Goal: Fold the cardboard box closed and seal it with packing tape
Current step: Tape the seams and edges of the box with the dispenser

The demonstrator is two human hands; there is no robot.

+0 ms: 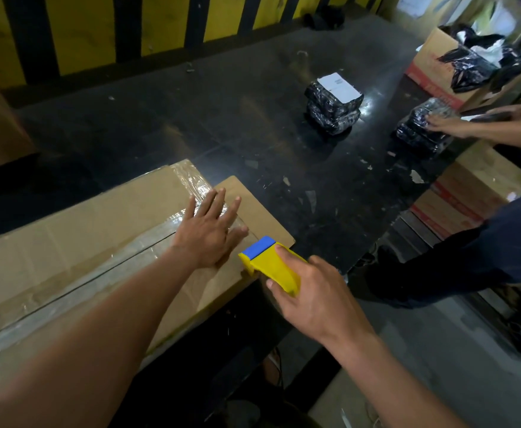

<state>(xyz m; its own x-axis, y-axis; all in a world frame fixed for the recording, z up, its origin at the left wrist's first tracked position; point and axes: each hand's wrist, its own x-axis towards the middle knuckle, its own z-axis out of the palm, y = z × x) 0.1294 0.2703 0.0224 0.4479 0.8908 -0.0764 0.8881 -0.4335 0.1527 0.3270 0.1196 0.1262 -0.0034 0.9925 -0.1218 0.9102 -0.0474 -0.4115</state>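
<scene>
The cardboard box (68, 248) lies flat-topped at the near left of the dark worktop (222, 125), its flaps folded shut and the centre seam (105, 267) running lengthwise under a strip of clear packing tape (77, 282); more wrinkled tape crosses the far end. The left hand (210, 230) is spread flat, fingers splayed, pressing down on the top of the box at the end of the seam, gripping nothing. Just beside it, at the box's right-hand corner, the right hand (311, 291) is wrapped around a yellow tape dispenser (271, 267) with a blue front piece, the tool's head resting against the edge of the cardboard. One flap sticks out past the box onto the worktop under the left fingertips. Further along the worktop sits a black plastic-wrapped parcel (333, 106) with a white label, well apart from the box. At the right edge another person's hands (447, 125) rest on a second black wrapped parcel (422, 131), with an open carton (432, 60) of black bags behind it
</scene>
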